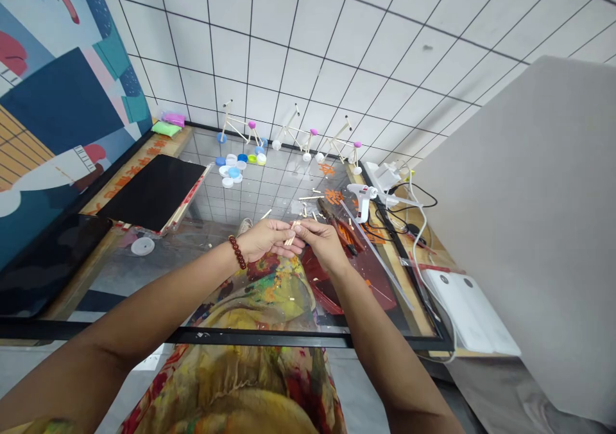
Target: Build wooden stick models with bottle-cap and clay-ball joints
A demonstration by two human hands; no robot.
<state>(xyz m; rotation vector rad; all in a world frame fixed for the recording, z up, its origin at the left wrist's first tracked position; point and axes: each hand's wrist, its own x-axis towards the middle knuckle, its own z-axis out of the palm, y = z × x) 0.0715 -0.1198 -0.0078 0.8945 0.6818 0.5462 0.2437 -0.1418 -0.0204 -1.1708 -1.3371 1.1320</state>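
My left hand (267, 239) and my right hand (321, 241) meet above the glass table (158, 280), fingertips pinched together on a short wooden stick (290, 237) held between them. A red bead bracelet (237, 252) circles my left wrist. More loose sticks (308, 206) lie on the glass just beyond my hands. A white glue gun (362, 198) rests to the right of them.
Three small stick bicycles (293, 135) with cap wheels stand at the far edge by the tiled wall. Several coloured bottle caps (237, 164) lie near them. A black sheet (154, 190) sits left, a white box (469, 312) and cables right, a clear ruler (378, 254) beside my right hand.
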